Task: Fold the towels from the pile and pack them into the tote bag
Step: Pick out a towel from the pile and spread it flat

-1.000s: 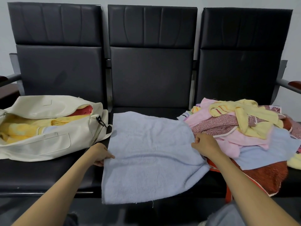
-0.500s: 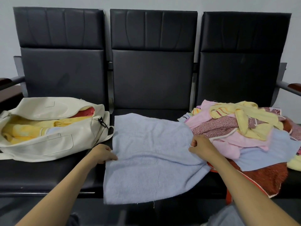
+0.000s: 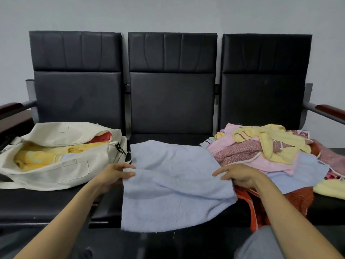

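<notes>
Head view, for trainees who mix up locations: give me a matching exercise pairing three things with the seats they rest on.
Things:
1 tote bag
2 light blue towel
3 towel pile

Places:
A middle seat
B right seat
C left seat

Pairs: 1-C, 2-A, 3-B.

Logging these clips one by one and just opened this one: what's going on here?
A person is folding towels on a row of black seats. A light blue towel lies spread on the middle seat; the left hand pinches its left edge, the right hand rests outstretched at its right edge. The cream tote bag on the left already holds yellow towels; an unfolded pile sits on the right.
</notes>
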A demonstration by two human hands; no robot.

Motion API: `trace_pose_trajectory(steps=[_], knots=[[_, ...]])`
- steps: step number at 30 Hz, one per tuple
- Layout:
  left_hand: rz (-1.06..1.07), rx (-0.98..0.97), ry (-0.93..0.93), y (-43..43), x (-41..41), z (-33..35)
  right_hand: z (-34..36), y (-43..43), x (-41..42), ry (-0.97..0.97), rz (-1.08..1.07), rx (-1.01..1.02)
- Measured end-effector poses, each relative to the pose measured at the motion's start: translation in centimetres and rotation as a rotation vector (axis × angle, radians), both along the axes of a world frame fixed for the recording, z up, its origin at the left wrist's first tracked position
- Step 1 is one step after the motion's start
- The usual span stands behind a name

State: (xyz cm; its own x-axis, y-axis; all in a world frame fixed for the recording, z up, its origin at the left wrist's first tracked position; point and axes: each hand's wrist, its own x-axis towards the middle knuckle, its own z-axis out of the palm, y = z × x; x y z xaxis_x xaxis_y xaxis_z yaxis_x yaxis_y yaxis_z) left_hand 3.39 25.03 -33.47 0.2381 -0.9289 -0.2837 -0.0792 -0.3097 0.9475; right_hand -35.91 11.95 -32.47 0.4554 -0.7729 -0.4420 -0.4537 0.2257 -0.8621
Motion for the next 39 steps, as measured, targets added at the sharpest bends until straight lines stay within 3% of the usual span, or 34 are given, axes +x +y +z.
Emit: trace_pose_trajectory(steps=[2, 7, 14, 18, 22, 28, 34, 39], knots=[[0.052, -0.061, -0.031, 0.0, -0.1, 1.9, 1.8, 0.0, 0.2, -0.003, -0.079, -0.102], [0.082, -0.31, -0.247, 0.5, -0.4, 9.5, 8.7, 0.7, 0.3, 0.008, -0.179, -0.594], [0.307, -0.763, -0.253, 3.4, -1.3, 21.5, 20.2, 5.0, -0.2, -0.342, -0.336, -1.001], [0.283, -0.762, -0.339, 5.1, -1.6, 23.6, 22.2, 6.5, 0.2, -0.233, -0.306, -1.054], [0.321, -0.815, -0.309, 6.5, -1.9, 25.3, 23.5, 7.7, 0.4, -0.369, -0.459, -1.102], [0.318, -0.836, -0.28, 7.0, -2.3, 26.7, 24.2, 7.8, 0.4, -0.361, -0.472, -1.078], [0.299, -0.726, -0.162, 5.5, -1.7, 24.9, 23.1, 6.8, 0.8, -0.33, -0.416, -0.917], [0.231, -0.77, 0.001, 5.1, -1.3, 25.1, 23.3, 6.5, 0.6, -0.507, -0.353, -0.864]])
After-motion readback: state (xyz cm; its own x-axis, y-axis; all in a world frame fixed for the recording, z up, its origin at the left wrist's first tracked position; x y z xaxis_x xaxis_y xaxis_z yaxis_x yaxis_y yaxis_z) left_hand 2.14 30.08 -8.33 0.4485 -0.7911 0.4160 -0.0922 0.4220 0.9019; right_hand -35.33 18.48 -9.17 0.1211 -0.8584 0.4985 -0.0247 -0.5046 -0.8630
